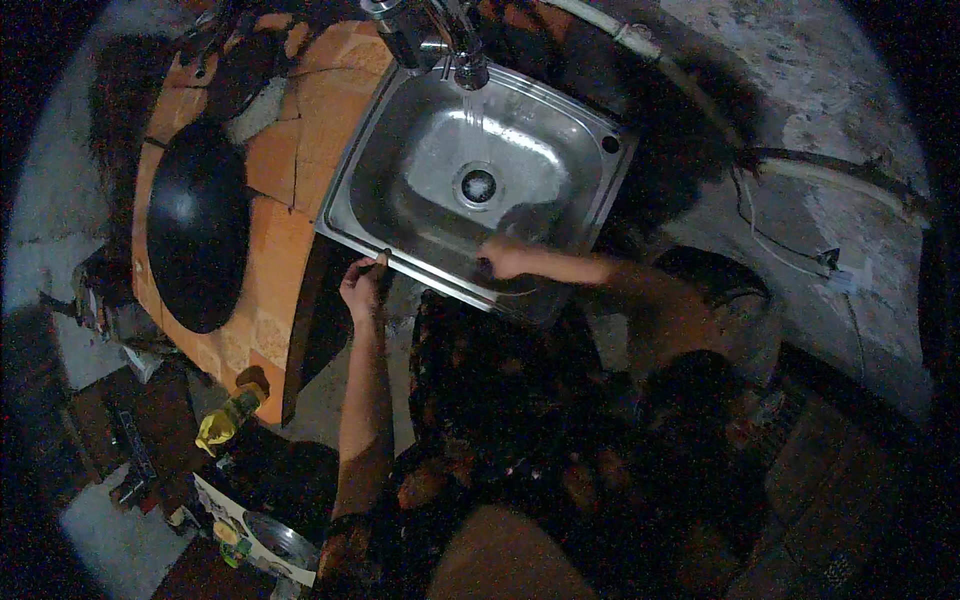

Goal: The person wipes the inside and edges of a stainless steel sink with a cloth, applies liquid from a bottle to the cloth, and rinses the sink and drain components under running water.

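A stainless steel sink (420, 215) fills the upper middle. Water falls from the chrome faucet (470, 70) onto the round drain (479, 186). My left hand (362, 288) is at the sink's near left rim, its fingers bent and its fingertips on the edge. Inside the basin's near side is my right hand (505, 258), closed in a fist against the wall. A dark patch shows at its fingers, too dim to tell whether it is a thing or shadow.
Left of the sink, a black wok-like pan (198, 228) lies on the orange tiled counter (270, 240). A yellow oil bottle (228, 418) stands lower left, above a stove-like white appliance (255, 540). A pipe (640, 40) runs along the wall.
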{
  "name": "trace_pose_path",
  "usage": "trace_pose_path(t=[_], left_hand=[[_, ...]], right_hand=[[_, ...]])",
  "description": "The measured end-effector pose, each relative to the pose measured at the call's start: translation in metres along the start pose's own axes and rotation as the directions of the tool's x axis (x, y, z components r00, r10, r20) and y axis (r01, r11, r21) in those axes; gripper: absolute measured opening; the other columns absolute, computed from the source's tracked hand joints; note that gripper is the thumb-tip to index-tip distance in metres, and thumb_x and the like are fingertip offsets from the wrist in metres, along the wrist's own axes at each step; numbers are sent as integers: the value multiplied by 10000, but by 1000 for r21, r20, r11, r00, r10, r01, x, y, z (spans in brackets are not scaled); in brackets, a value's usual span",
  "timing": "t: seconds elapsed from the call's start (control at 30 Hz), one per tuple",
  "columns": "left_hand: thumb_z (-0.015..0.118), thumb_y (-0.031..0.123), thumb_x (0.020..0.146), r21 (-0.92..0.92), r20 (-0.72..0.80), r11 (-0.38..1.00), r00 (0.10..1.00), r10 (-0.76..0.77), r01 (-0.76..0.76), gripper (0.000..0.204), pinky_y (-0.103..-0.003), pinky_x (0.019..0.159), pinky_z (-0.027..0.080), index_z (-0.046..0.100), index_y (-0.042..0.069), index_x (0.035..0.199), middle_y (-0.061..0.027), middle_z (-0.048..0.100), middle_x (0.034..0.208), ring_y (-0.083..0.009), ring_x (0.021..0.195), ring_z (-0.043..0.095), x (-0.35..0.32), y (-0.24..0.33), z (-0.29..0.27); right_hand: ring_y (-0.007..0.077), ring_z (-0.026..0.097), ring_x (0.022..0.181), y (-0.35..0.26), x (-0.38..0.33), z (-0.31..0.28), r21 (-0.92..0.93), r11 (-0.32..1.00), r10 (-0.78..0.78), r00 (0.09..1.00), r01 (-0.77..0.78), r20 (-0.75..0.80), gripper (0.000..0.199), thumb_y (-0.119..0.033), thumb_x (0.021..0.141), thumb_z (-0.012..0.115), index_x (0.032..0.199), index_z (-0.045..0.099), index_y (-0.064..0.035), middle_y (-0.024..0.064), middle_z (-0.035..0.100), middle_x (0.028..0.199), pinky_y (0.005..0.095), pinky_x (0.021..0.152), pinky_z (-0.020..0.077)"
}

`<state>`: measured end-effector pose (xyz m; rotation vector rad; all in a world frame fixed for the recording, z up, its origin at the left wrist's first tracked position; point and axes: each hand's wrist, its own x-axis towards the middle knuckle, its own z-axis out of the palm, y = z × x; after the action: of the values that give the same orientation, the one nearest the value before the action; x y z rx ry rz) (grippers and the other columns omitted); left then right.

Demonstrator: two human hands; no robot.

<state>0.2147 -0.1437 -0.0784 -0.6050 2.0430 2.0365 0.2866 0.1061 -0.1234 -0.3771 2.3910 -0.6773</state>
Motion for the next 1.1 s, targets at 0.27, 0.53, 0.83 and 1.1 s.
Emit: trace_pose_path(t=[0.27,0.53,0.83,1.1], left_hand=[[657,-90,691,-217,106,976,993,50,-26,185,-237,614,415,520,33,664,-8,519,696,-100,629,470,-7,11,5],[712,-19,674,-119,38,992,999,-36,40,196,-220,621,406,531,57,671,23,514,712,-76,663,464,-18,11,-12],[713,8,679,46,119,999,992,-32,26,189,-228,661,406,529,54,671,21,519,707,-95,675,470,-2,8,-4],[719,-5,658,10,108,994,988,-107,106,200,-257,677,416,529,51,684,12,519,698,-106,681,482,6,5,-7]], right_hand=[[301,555,924,160,39,55,-492,762,439,894,-422,-88,220,-70,726,535,920,638,-53,142,592,931,427,744,456],[253,515,782,178,106,-15,-375,361,377,502,-854,-779,163,-141,752,507,886,549,-58,115,552,884,369,671,427],[359,368,1132,55,165,16,-5,999,-35,833,38,-553,494,-73,754,507,1240,415,-75,185,362,1284,406,951,338],[260,540,712,102,31,90,-772,595,-377,771,-224,-514,137,-109,701,536,745,619,-9,135,552,860,421,614,431]])
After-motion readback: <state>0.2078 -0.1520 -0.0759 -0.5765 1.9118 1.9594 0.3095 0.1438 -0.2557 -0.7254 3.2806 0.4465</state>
